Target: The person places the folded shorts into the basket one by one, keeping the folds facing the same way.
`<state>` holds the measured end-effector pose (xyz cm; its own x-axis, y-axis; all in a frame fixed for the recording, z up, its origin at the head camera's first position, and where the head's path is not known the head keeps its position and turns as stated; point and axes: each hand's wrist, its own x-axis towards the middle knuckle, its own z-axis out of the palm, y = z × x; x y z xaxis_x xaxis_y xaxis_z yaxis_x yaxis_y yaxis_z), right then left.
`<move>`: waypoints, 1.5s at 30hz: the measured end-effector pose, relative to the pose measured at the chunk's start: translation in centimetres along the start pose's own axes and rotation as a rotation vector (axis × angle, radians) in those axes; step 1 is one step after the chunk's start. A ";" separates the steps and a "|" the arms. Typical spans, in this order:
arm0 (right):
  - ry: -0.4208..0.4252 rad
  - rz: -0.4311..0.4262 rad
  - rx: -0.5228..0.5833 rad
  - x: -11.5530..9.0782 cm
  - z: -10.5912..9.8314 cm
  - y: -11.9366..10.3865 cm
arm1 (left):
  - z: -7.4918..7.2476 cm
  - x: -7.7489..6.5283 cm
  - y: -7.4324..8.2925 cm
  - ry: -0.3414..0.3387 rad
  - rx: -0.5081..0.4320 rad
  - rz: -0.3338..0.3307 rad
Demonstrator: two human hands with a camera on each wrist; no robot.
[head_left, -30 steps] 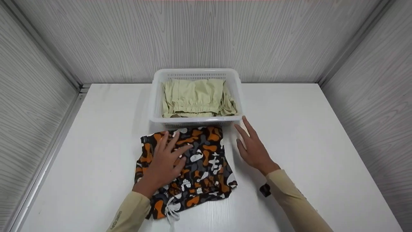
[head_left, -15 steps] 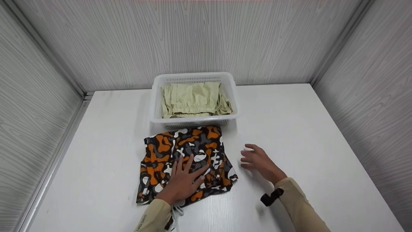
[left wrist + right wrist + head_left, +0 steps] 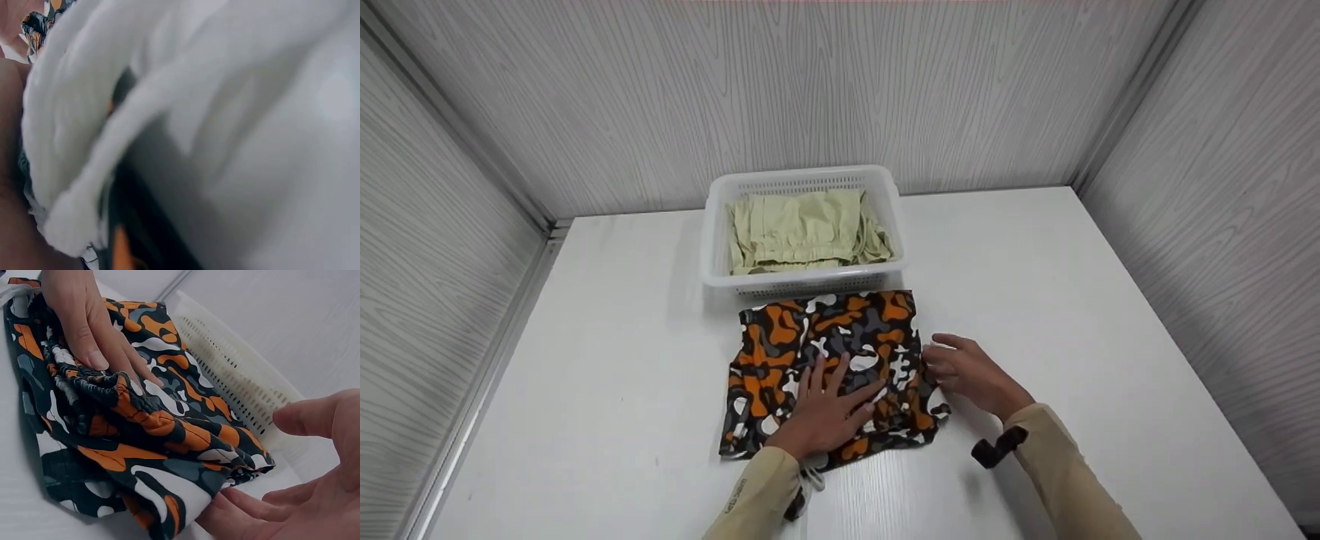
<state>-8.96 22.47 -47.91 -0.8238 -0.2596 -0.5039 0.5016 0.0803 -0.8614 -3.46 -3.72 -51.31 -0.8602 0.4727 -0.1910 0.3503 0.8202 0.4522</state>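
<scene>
Resting on the spotty cloth [image 3: 825, 330], the left hand [image 3: 825, 416] spreads its fingers wide. The right hand [image 3: 971, 375] has loose fingers touching the cloth's right side, gripping nothing. The cloth lies just in front of the basket [image 3: 802, 277], well in from the left edge of the counter [image 3: 585, 375]. Folding looks nearly done; that right side may need tucking. The right wrist view shows the thick, bunched folds [image 3: 152, 419]; only the head view shows tan clothes [image 3: 802, 225] in the basket.

Garment [image 3: 855, 335] on table [image 3: 1035, 285], basket [image 3: 810, 275] behind, clothing [image 3: 802, 229] inside, left hand [image 3: 823, 415] on garment, right hand [image 3: 976, 373] at right edge
</scene>
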 end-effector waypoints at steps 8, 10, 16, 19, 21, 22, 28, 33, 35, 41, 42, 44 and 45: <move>-0.090 0.013 0.138 0.6 -0.1 0.8 | 1.1 1.5 1.7 0.006 0.029 0.035; -0.077 0.031 0.171 0.6 0.2 0.9 | 1.4 1.7 2.0 0.007 0.030 0.038; -0.026 0.051 0.091 0.6 1.0 0.5 | 1.7 2.5 3.0 0.020 0.045 0.048; 0.020 0.022 -0.026 0.5 1.2 -0.1 | 1.8 3.1 3.3 0.024 0.050 0.057; 0.053 -0.008 -0.114 0.5 1.3 -0.4 | 1.9 3.5 3.5 0.029 0.047 0.061; 0.069 -0.023 -0.166 0.5 1.4 -0.5 | 1.9 3.8 3.6 0.033 0.044 0.062; 0.161 -0.103 -0.334 1.2 0.3 0.1 | 1.8 4.6 4.0 0.102 -0.117 0.134; 0.141 -0.098 -0.327 1.5 -1.6 0.8 | -0.2 2.0 3.1 0.377 -0.259 0.118; 0.109 -0.102 -0.325 1.4 -2.3 0.8 | -1.3 0.4 2.2 0.534 -0.254 -0.023; 0.046 -0.071 -0.332 0.6 -3.9 0.3 | -2.9 -2.6 -1.1 0.462 -0.559 -0.504; 0.044 -0.058 -0.331 0.5 -4.0 0.2 | -3.1 -2.9 -1.3 0.415 -0.650 -0.532; 0.050 -0.018 -0.312 0.4 -4.2 0.2 | -3.2 -3.1 -1.4 0.354 -0.826 -0.558; 0.059 0.005 -0.303 0.4 -4.3 0.2 | -3.3 -3.1 -1.4 0.327 -0.907 -0.562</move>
<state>-10.34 26.49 -48.54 -0.8398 -0.2025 -0.5038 0.4117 0.3674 -0.8339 -2.48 -7.40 -48.47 -0.9143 -0.1087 -0.3901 -0.4045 0.2884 0.8679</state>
